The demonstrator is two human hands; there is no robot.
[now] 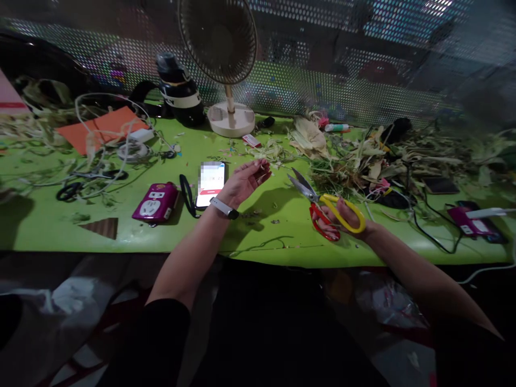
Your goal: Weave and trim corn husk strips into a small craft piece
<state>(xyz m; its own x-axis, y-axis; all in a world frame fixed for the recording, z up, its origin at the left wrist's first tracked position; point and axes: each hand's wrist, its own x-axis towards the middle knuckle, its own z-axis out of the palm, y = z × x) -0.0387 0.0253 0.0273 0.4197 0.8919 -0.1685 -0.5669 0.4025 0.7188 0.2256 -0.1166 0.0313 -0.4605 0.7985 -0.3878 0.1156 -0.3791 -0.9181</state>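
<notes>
R hand (342, 217) grips open scissors (322, 207); L hand (244, 180) half-curled, pinching smth too small to ID

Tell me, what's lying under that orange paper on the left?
White cord loops over the orange paper; beneath it only the green table shows at its edges. Anything under the sheet is covered.

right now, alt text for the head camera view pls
A person's right hand grips open yellow-and-red scissors over a green table, while the left hand pinches a small dried strip. Corn husks, a phone and a fan surround them.
</notes>
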